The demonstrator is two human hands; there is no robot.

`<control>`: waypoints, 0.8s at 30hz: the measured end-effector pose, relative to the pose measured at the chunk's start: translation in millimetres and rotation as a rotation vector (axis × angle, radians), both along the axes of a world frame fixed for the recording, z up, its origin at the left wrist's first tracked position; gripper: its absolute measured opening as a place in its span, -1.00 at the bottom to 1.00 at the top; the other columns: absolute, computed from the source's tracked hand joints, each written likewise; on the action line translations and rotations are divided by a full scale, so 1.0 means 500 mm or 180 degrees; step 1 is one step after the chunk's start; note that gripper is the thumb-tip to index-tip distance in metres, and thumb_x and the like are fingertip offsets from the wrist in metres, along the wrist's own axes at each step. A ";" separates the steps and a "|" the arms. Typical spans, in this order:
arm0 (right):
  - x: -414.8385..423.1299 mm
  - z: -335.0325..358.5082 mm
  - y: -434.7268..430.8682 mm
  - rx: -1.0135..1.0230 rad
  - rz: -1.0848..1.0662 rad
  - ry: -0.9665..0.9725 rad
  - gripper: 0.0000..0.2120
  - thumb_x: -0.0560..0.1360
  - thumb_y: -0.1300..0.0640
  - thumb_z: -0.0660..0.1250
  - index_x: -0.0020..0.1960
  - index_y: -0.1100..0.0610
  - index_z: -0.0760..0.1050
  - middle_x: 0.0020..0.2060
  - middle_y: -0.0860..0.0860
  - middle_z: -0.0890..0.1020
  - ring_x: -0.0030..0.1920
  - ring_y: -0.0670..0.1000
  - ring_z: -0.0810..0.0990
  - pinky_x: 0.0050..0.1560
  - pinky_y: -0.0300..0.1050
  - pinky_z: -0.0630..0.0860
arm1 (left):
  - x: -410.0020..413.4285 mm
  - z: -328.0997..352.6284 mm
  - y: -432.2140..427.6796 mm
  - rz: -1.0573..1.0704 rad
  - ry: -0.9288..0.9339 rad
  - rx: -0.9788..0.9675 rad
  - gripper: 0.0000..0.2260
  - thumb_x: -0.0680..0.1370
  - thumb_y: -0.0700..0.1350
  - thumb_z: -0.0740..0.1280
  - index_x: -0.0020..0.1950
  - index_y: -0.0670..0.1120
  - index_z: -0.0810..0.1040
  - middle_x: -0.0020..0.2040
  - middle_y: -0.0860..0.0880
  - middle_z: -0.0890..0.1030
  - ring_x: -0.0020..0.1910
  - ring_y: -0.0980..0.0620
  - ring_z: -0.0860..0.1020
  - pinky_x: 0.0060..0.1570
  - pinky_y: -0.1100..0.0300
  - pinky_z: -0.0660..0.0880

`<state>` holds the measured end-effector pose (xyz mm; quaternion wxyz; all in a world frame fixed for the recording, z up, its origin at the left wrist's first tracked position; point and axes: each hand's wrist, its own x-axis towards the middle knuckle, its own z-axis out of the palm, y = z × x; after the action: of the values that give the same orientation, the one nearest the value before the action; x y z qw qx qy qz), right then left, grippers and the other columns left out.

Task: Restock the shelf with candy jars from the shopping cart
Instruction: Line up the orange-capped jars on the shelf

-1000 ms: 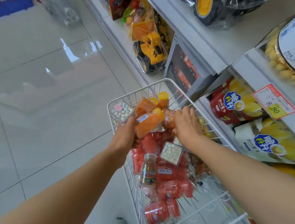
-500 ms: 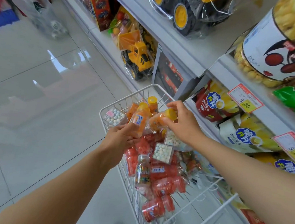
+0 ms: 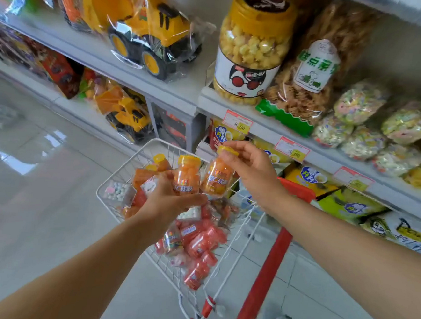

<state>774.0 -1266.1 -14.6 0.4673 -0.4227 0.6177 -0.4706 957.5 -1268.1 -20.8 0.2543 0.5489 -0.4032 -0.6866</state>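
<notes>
Orange candy fills two yellow-capped jars, both held above the white wire shopping cart (image 3: 155, 142). The left hand (image 3: 165, 202), palm up with the forearm reaching in from the lower left, is cradling the first jar (image 3: 186, 180) upright in curled fingers. The right hand (image 3: 252, 171), coming in from the right, is pinching the second jar (image 3: 216, 181) by its cap between thumb and fingertips, so that it is hanging slightly tilted just beside the first. The cart is carrying more orange jars, a pile of red jars (image 3: 198, 236) and a clear box of pale sweets (image 3: 116, 191), and is standing just in front of the shelf (image 3: 269, 130).
</notes>
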 end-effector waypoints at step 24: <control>-0.703 0.459 0.485 -0.2085 -0.1115 0.1247 -0.82 0.53 0.12 0.38 0.10 0.15 0.50 -0.10 -0.05 0.61 -0.12 -0.12 0.57 -0.09 -0.16 0.54 | -0.779 0.405 0.336 -0.0280 0.0509 -0.2787 -0.90 0.48 -0.08 0.38 -0.14 -0.02 0.47 -0.39 0.21 0.47 -0.35 0.23 0.41 -0.27 0.32 0.40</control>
<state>422.4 -1023.5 215.0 0.0948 -0.5191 0.5750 -0.6252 568.0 -1100.2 181.7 0.4636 0.3171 -0.6579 -0.5016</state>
